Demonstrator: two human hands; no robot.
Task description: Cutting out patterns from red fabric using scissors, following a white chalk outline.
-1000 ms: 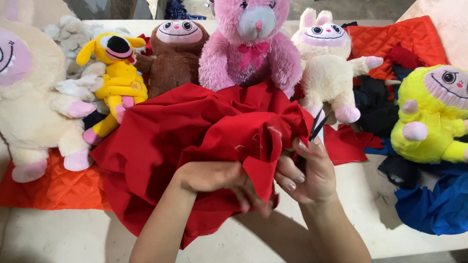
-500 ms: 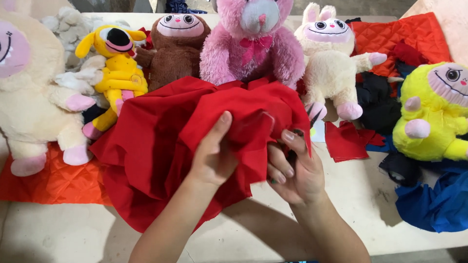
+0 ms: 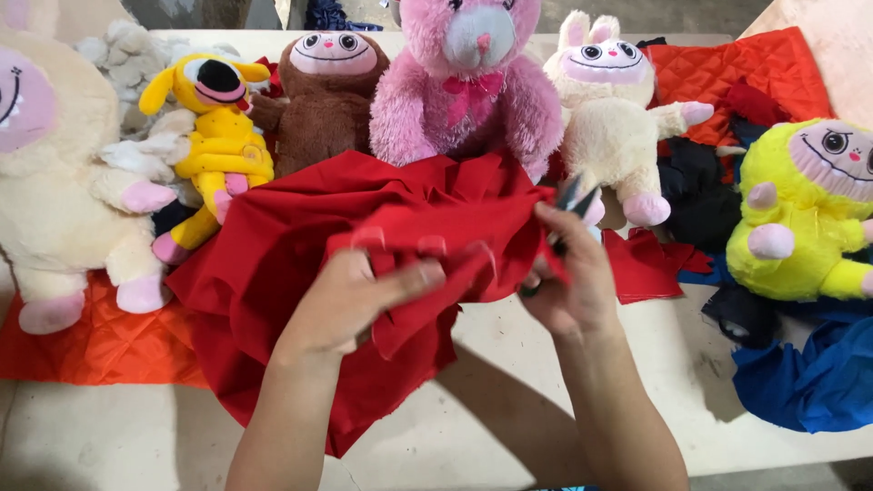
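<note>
Red cloth (image 3: 300,236) bunched on the table (image 3: 509,400) before the pink bear (image 3: 473,82), long axis left to right, left hand (image 3: 350,305) pinching its fold, right hand (image 3: 568,273) gripping its right edge with scissors (image 3: 571,195) pointing up

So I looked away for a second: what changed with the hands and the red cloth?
The left hand slid left and now pinches a fold of the red cloth flat. The right hand, scissors in its fingers, rose to the cloth's right edge. The plush toys stayed put.

Bright even light, soft shadows, sharp.
</note>
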